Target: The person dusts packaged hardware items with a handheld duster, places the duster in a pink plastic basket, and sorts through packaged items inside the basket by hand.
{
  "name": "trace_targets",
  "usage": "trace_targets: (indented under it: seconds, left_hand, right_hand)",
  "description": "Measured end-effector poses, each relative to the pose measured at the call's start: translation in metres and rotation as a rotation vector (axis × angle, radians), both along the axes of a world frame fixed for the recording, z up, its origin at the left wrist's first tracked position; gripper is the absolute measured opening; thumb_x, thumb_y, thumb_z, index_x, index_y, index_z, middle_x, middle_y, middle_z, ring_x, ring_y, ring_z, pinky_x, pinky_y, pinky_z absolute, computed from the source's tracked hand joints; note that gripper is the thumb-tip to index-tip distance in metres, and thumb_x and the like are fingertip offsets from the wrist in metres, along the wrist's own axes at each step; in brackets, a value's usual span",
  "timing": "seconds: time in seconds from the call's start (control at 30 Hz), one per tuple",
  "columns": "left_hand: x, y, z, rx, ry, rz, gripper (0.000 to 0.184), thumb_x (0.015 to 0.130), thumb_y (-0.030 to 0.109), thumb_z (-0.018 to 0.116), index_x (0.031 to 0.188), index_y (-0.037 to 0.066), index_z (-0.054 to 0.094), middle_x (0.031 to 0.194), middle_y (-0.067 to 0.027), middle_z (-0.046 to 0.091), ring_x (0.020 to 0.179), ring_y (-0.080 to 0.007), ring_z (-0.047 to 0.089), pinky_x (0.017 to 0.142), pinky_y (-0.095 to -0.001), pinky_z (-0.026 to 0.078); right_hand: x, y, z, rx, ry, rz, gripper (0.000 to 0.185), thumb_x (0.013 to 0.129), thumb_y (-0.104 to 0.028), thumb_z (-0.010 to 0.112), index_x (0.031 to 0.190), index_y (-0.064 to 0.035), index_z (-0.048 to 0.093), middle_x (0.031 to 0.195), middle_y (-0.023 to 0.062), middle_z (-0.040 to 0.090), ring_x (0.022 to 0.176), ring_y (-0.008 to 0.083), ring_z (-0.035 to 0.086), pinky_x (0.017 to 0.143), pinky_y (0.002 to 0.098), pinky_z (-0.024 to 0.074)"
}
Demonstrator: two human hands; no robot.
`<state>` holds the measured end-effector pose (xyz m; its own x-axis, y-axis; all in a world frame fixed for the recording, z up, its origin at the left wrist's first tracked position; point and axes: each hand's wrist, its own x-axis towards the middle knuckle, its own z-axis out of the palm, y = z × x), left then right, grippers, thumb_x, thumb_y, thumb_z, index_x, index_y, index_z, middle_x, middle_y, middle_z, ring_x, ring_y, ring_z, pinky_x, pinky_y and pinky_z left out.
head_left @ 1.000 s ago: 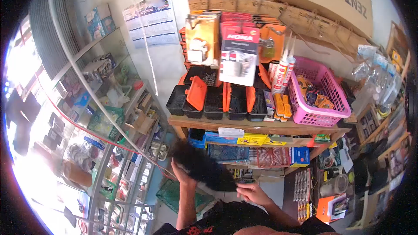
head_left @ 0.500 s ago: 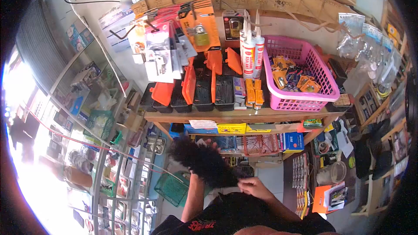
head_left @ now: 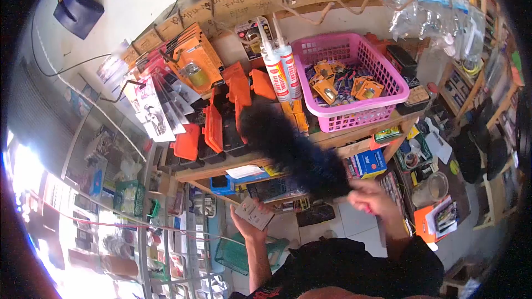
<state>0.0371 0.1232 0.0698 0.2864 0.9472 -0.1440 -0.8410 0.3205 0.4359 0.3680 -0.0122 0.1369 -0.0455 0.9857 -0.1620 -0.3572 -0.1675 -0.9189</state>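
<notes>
My right hand (head_left: 374, 199) is closed around the lower end of a fluffy black duster (head_left: 302, 158). The duster slants up and left, across the shelf edge, its tip beside the sealant tubes (head_left: 281, 72) and the orange-lidded black bins (head_left: 213, 130). Lower down, my left hand (head_left: 249, 222) holds a small pale card or flat pack (head_left: 254, 214) with print too small to read. Right of the tubes, a pink basket (head_left: 360, 112) holds many small orange packs. Padlock packs (head_left: 194, 69) hang from hooks at the left.
A wooden shelf (head_left: 194, 173) spans the middle. Glass shelving (head_left: 147, 254) stands at left, with a green basket (head_left: 233, 254) on the floor beside it. Plastic bags (head_left: 429, 14) hang at the upper right. An orange box (head_left: 425, 222) sits on the right.
The duster has risen from below the shelf to its edge, with my right hand moving right and up. The card in my left hand now shows. The view has turned.
</notes>
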Motion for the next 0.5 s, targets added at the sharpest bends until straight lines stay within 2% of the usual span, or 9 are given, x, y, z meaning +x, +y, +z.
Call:
trace_targets:
  seconds: [0.03, 0.07, 0.1, 0.13, 0.2, 0.27, 0.33, 0.4, 0.5]
  left_hand:
    - [-0.005, -0.002, -0.003, -0.015, -0.007, 0.002, 0.059, 0.096, 0.057, 0.035, 0.115, 0.006, 0.055, 0.094, -0.0111, 0.057, 0.080, -0.0229, 0.052, 0.071, -0.0394, 0.043]
    - [-0.011, -0.004, -0.006, -0.030, -0.016, 0.007, 0.060, 0.095, 0.058, 0.036, 0.116, 0.005, 0.054, 0.093, -0.0109, 0.056, 0.079, -0.0224, 0.052, 0.070, -0.0392, 0.043]
    - [-0.015, -0.003, -0.006, -0.044, -0.026, 0.015, 0.061, 0.095, 0.059, 0.037, 0.117, 0.005, 0.054, 0.092, -0.0108, 0.055, 0.078, -0.0219, 0.051, 0.069, -0.0391, 0.042]
    - [-0.016, -0.003, -0.004, -0.041, -0.049, -0.001, 0.060, 0.096, 0.058, 0.038, 0.119, 0.005, 0.053, 0.093, -0.0105, 0.055, 0.079, -0.0219, 0.051, 0.070, -0.0393, 0.042]
    - [-0.020, -0.007, 0.005, -0.038, -0.096, -0.028, 0.059, 0.096, 0.056, 0.040, 0.121, 0.005, 0.052, 0.093, -0.0099, 0.054, 0.081, -0.0219, 0.051, 0.073, -0.0399, 0.043]
    - [-0.021, -0.007, 0.017, -0.049, -0.103, -0.089, 0.053, 0.098, 0.051, 0.042, 0.123, 0.006, 0.052, 0.095, -0.0090, 0.053, 0.084, -0.0216, 0.050, 0.077, -0.0402, 0.043]
    - [-0.024, -0.004, 0.019, -0.053, -0.077, -0.149, 0.048, 0.099, 0.047, 0.043, 0.125, 0.008, 0.052, 0.096, -0.0078, 0.053, 0.086, -0.0213, 0.050, 0.080, -0.0404, 0.043]
    - [-0.026, 0.001, 0.012, -0.050, -0.015, -0.212, 0.042, 0.100, 0.043, 0.043, 0.126, 0.011, 0.052, 0.097, -0.0064, 0.053, 0.089, -0.0209, 0.049, 0.082, -0.0405, 0.042]
    - [-0.017, 0.002, 0.016, -0.056, 0.028, -0.243, 0.031, 0.098, 0.037, 0.051, 0.121, 0.016, 0.054, 0.097, -0.0039, 0.053, 0.090, -0.0203, 0.049, 0.082, -0.0399, 0.043]
  right_hand:
    - [0.017, -0.005, 0.002, -0.005, -0.131, -0.064, 0.052, 0.092, -0.013, 0.064, 0.137, 0.0000, 0.043, 0.069, -0.0016, 0.054, 0.056, 0.0065, 0.049, 0.047, 0.0201, 0.0360]
    - [0.030, -0.008, 0.005, 0.095, -0.091, -0.144, 0.050, 0.085, -0.004, 0.067, 0.131, -0.0020, 0.047, 0.076, 0.0058, 0.058, 0.061, 0.0091, 0.051, 0.052, 0.0214, 0.0390]
    - [0.031, -0.008, 0.015, 0.233, -0.025, -0.246, 0.066, 0.080, -0.002, 0.070, 0.139, -0.0006, 0.042, 0.088, 0.0087, 0.062, 0.068, 0.0099, 0.056, 0.058, 0.0215, 0.0426]
    - [0.039, -0.007, 0.027, 0.319, -0.078, -0.197, 0.076, 0.084, -0.003, 0.067, 0.149, -0.0030, 0.028, 0.118, 0.0112, 0.061, 0.082, 0.0108, 0.059, 0.068, 0.0260, 0.0481]
    - [0.041, 0.005, 0.069, 0.337, -0.164, -0.261, 0.084, 0.078, -0.001, 0.068, 0.151, -0.0042, 0.025, 0.119, 0.0079, 0.056, 0.084, 0.0118, 0.058, 0.068, 0.0251, 0.0489]
    - [0.043, 0.025, 0.100, 0.436, -0.180, -0.281, 0.083, 0.081, -0.004, 0.067, 0.152, -0.0049, 0.024, 0.116, 0.0068, 0.055, 0.083, 0.0134, 0.058, 0.066, 0.0241, 0.0498]
    - [0.058, 0.059, 0.118, 0.453, -0.282, -0.410, 0.069, 0.088, -0.007, 0.063, 0.149, -0.0045, 0.030, 0.132, 0.0111, 0.055, 0.087, 0.0125, 0.060, 0.072, 0.0251, 0.0511]
    - [0.081, 0.097, 0.132, 0.391, -0.381, -0.431, 0.062, 0.093, -0.019, 0.062, 0.147, -0.0030, 0.035, 0.118, 0.0098, 0.065, 0.095, 0.0115, 0.061, 0.089, 0.0255, 0.0464]
    - [0.110, 0.138, 0.140, 0.234, -0.601, -0.403, 0.056, 0.095, -0.029, 0.060, 0.141, -0.0014, 0.044, 0.112, 0.0069, 0.066, 0.092, 0.0105, 0.061, 0.089, 0.0245, 0.0456]
